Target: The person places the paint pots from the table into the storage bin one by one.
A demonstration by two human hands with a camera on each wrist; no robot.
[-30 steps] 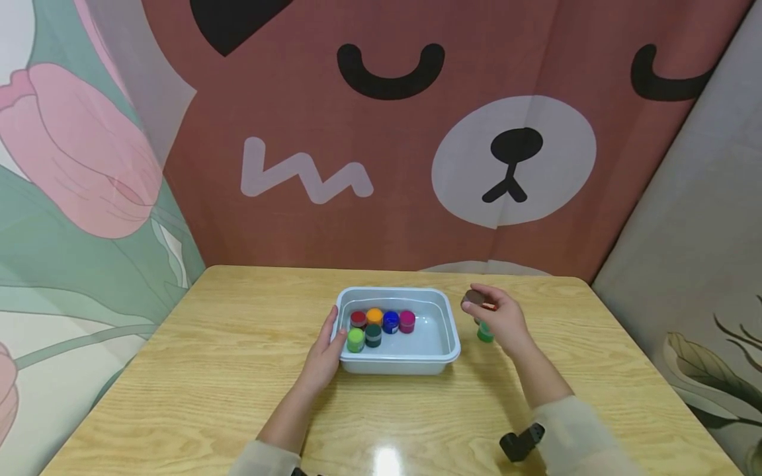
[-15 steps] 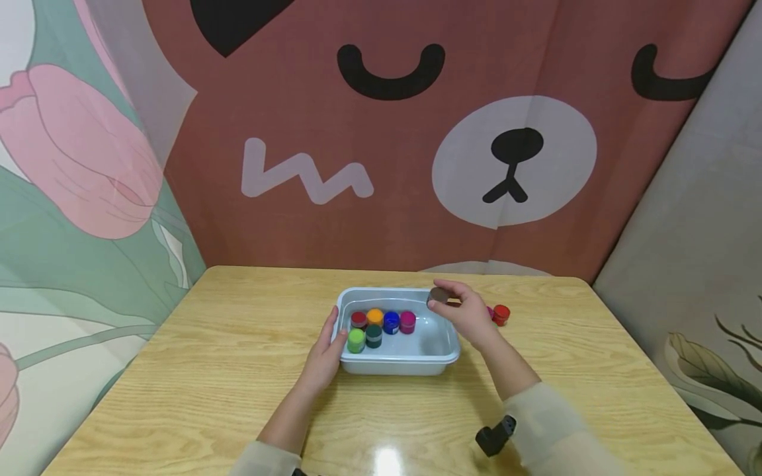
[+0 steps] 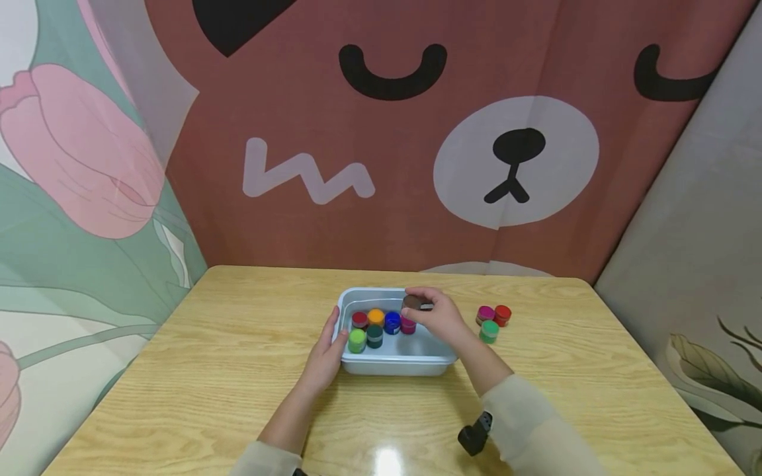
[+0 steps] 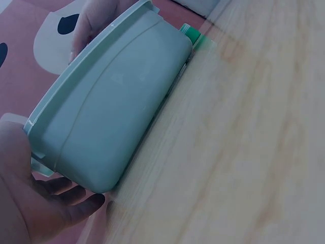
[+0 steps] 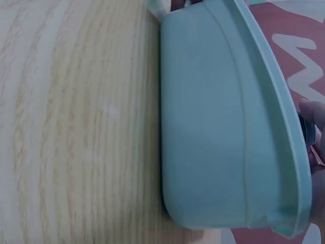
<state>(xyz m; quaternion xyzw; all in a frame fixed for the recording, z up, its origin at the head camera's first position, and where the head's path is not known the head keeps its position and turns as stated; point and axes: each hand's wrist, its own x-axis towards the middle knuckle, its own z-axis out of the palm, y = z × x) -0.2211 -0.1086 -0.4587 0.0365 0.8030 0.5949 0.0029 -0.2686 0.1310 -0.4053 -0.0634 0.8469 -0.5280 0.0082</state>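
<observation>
My right hand [image 3: 442, 322] pinches a small brown-lidded paint jar [image 3: 411, 303] between thumb and fingers, over the inside of a pale blue plastic tub [image 3: 397, 367]. At the tub's left end, my left hand [image 3: 321, 357] grips it, thumb at the rim and fingers along the outer wall. Inside the tub stand several paint jars: dark red [image 3: 360, 320], orange [image 3: 376, 317], blue [image 3: 392, 322], light green [image 3: 357, 340] and dark green [image 3: 374, 336]. A magenta jar [image 3: 408, 326] there is partly covered by the right hand. In the right wrist view, the tub wall hides most of the held jar.
On the wooden table [image 3: 250, 330], right of the tub, a purple-pink jar [image 3: 485, 315], a red jar [image 3: 503, 315] and a green jar [image 3: 489, 331] stand close together. Behind the table hangs a printed bear curtain [image 3: 393, 218].
My right hand has carried the brown-lidded jar leftward from the table's right side to over the tub, uncovering the jars on the table. The left hand has stayed on the tub.
</observation>
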